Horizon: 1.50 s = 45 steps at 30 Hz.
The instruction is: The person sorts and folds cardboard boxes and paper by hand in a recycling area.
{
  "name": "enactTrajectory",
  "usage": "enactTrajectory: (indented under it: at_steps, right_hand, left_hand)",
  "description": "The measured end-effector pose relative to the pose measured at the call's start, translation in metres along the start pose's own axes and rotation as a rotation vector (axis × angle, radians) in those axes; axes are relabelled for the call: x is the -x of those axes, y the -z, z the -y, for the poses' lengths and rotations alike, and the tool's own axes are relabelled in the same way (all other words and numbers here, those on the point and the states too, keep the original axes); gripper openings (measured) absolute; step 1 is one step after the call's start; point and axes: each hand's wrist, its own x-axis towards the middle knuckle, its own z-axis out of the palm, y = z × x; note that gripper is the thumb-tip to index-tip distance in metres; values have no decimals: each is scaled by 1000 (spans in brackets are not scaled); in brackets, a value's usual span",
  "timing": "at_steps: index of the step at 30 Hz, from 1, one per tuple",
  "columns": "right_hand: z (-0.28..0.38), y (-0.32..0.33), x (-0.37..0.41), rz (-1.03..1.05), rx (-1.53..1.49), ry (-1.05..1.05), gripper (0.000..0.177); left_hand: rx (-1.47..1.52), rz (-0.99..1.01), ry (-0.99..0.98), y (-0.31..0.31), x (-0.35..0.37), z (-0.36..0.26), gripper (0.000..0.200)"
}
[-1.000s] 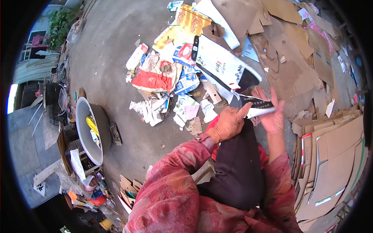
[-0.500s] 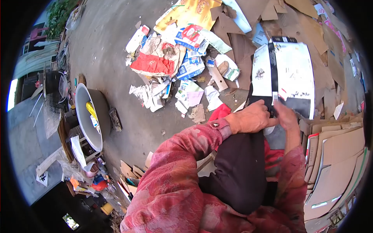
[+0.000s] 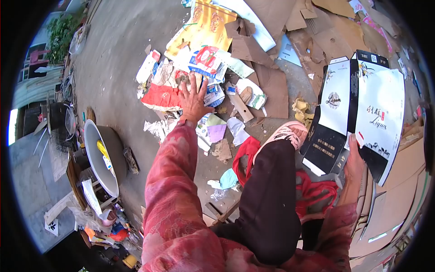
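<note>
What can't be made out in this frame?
Head view:
- left hand: its back hides whether the palm touches the paper scraps.
- right hand: fingers hidden behind the flattened box.
- Its small print: too small.
- cardboard stack: cut by the lens edge.

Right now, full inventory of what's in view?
flattened carton: 1, black and white, held up at right
paper scraps: many, mixed colours, heaped on the ground, upper centre
cardboard sheets: many, brown, top and right edge
basin: 1, grey, left
cloth: 1, red, on the ground by the foot
slipper: 1, pink, centre
left hand: open, spread over the scraps
right hand: gripping the carton's lower edge
</note>
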Motion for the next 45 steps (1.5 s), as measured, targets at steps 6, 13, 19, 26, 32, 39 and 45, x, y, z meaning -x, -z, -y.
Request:
enactTrajectory:
  at_steps: [6,13,19,26,32,39,45]
  right_hand:
    - [-2,-3,11,0,-155,80,49]
    - [-21,3,2,18,-181,65,47]
    - [5,-2,9,-33,62,168,49]
    - [24,-35,3,97,112,88,53]
    - [33,-113,12,421,94,241,59]
    - [-7,-100,12,505,-395,-185,50]
    - [12,-71,-1,363,-661,-296,25]
  left_hand:
    - [37,264,-58,0,-23,-11,110]
    - [78,33,-164,-35,-31,3,71]
    - [288,-89,-118,-37,-39,9,60]
    - [672,-256,-146,38,29,-60,50]
    - [849,-177,-378,58,52,-163,64]
    - [792,-230,-647,65,62,-221,53]
    - [737,-215,-874,85,62,-230,48]
